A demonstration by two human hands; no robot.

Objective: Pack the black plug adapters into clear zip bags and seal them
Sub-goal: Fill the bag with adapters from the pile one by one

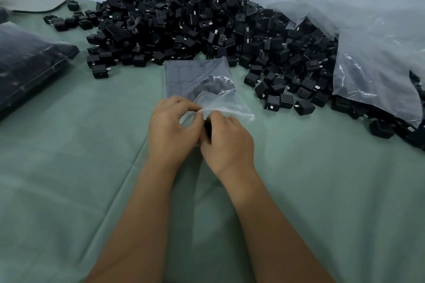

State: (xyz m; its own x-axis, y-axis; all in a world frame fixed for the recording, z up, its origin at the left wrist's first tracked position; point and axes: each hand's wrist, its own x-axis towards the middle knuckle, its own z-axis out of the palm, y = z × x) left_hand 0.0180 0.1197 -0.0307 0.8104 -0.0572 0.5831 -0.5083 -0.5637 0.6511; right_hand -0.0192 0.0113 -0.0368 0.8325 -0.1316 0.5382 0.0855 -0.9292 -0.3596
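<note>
At frame centre, left hand point(171, 125) and right hand point(226, 138) pinch a clear zip bag point(226, 104) — unsealed, adapter half in — a huge adapter heap point(195, 23) above remains unpacked.

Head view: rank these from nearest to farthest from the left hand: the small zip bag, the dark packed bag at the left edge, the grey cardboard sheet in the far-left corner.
1. Small zip bag: pinched by the left hand, dead centre.
2. Dark packed bag: at the left edge, on the green cloth.
3. Grey cardboard sheet: far-left corner, by the wall.
</note>
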